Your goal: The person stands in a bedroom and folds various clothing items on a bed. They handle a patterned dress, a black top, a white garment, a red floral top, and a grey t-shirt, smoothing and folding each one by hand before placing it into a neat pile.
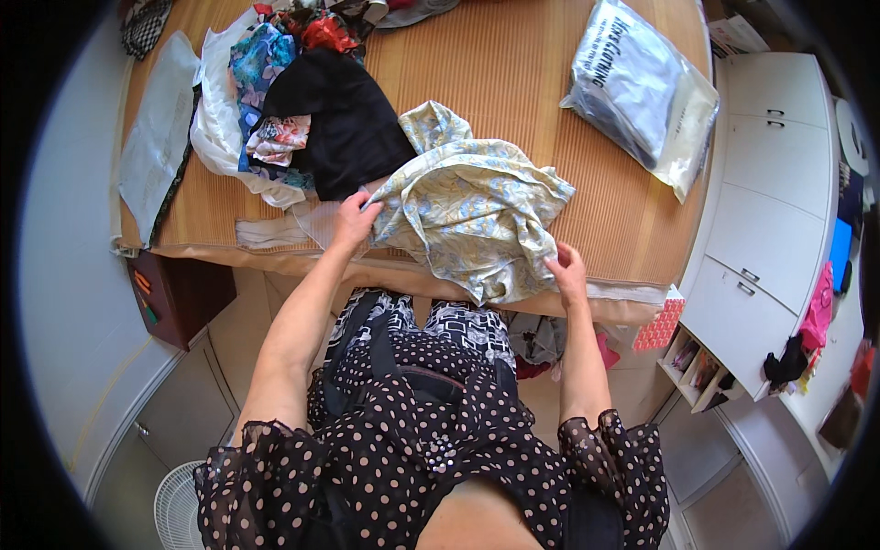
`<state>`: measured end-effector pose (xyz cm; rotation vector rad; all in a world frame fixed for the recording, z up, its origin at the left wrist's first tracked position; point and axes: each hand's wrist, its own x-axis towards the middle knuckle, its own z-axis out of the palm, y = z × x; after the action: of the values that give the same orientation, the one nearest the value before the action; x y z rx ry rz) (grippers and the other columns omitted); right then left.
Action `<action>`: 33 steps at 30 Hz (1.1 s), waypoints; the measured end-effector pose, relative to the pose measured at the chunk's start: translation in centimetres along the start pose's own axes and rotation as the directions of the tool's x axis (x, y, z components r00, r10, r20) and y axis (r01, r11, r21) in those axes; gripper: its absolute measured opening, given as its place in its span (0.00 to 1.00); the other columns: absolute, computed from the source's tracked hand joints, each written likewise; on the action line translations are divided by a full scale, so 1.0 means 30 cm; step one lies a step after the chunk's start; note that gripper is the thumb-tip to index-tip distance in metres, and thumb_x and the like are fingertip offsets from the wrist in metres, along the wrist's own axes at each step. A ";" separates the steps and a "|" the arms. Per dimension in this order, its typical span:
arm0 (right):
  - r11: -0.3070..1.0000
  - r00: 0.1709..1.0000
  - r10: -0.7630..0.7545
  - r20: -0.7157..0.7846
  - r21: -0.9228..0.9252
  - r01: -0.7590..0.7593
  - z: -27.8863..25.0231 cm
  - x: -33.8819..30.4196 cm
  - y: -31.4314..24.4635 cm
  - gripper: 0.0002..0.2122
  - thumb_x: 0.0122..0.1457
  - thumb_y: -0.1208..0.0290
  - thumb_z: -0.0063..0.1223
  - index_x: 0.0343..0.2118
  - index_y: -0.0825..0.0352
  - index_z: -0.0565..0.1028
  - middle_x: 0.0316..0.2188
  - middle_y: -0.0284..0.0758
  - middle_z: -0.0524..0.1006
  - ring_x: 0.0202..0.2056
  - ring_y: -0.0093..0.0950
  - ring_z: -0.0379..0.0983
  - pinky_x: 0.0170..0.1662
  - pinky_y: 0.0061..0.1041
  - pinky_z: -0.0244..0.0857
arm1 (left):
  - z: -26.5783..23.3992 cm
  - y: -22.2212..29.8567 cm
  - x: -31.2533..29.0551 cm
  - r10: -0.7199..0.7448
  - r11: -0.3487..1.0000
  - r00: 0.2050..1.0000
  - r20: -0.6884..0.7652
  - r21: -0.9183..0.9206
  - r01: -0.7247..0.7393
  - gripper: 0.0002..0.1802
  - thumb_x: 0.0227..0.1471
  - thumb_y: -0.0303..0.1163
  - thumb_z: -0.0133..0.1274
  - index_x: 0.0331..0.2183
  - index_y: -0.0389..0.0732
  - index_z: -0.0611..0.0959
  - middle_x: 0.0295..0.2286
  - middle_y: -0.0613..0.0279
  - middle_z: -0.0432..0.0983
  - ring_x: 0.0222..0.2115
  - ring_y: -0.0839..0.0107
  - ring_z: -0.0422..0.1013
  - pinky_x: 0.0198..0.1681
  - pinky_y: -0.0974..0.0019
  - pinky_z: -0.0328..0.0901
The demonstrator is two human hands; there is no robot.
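Note:
A crumpled garment [477,211] in pale yellow cloth with a blue floral print lies on the near part of the mat-covered bed, its lower edge hanging toward me. My left hand [356,220] pinches its left edge between thumb and fingers. At its lower right side, my right hand [566,270] has its thumb and fingers closed on the cloth. Folds hide the garment's full shape. Just beyond my left hand lies a black piece of clothing [344,119], touching the floral garment.
Blue floral cloth [259,69] and white fabric [218,128] are piled at the left, near a translucent bag [158,128]. A plastic-wrapped clothing package [642,92] rests at the far right of the mat [513,73]. White cabinets [765,211] stand along the right side.

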<state>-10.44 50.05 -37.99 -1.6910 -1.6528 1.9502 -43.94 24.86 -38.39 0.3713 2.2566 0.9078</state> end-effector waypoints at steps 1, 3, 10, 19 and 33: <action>0.998 0.998 0.066 -0.013 0.017 -0.066 -0.013 -0.039 0.035 0.23 0.41 0.76 0.58 0.43 0.73 0.65 0.35 0.36 0.72 0.34 0.23 0.68 0.37 0.21 0.64 | -0.009 0.004 -0.016 -0.070 0.992 0.997 0.013 -0.104 0.071 0.11 0.42 0.37 0.52 0.28 0.40 0.77 0.22 0.63 0.71 0.23 0.72 0.67 0.28 0.69 0.61; 0.982 0.984 0.179 -0.015 0.066 -0.178 -0.028 -0.102 0.102 0.20 0.43 0.76 0.57 0.41 0.70 0.67 0.30 0.32 0.72 0.29 0.18 0.67 0.29 0.15 0.62 | -0.008 0.018 -0.031 -0.141 0.935 0.989 0.047 -0.322 0.149 0.09 0.45 0.36 0.52 0.27 0.41 0.75 0.21 0.72 0.67 0.23 0.83 0.60 0.26 0.76 0.58; 0.795 0.960 0.271 0.068 0.547 -0.264 0.048 -0.160 0.127 0.09 0.51 0.73 0.48 0.36 0.65 0.68 0.29 0.29 0.72 0.29 0.20 0.68 0.31 0.23 0.64 | -0.013 0.006 -0.055 -0.320 0.741 0.941 0.107 -0.590 0.320 0.08 0.46 0.33 0.52 0.31 0.43 0.74 0.19 0.73 0.66 0.15 0.86 0.58 0.16 0.80 0.55; 0.497 0.992 0.105 0.072 0.860 -0.115 -0.031 -0.174 0.084 0.12 0.55 0.73 0.39 0.43 0.63 0.64 0.40 0.33 0.70 0.42 0.29 0.67 0.44 0.34 0.63 | -0.037 0.005 -0.073 -0.368 0.622 0.918 0.146 -0.696 0.359 0.10 0.50 0.37 0.47 0.37 0.48 0.74 0.21 0.76 0.69 0.16 0.85 0.62 0.16 0.80 0.57; 0.559 0.960 0.275 -0.043 0.820 -0.123 -0.028 -0.175 0.165 0.13 0.56 0.78 0.35 0.45 0.69 0.62 0.41 0.38 0.69 0.42 0.31 0.67 0.45 0.32 0.63 | 0.032 -0.090 -0.152 -0.481 0.493 0.858 0.181 -0.753 0.435 0.18 0.47 0.41 0.51 0.38 0.42 0.70 0.29 0.68 0.70 0.25 0.79 0.66 0.24 0.76 0.62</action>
<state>-5.07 45.14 -37.96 -1.5762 -0.3213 2.0687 -39.97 21.23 -38.60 -0.6494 1.6165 1.4686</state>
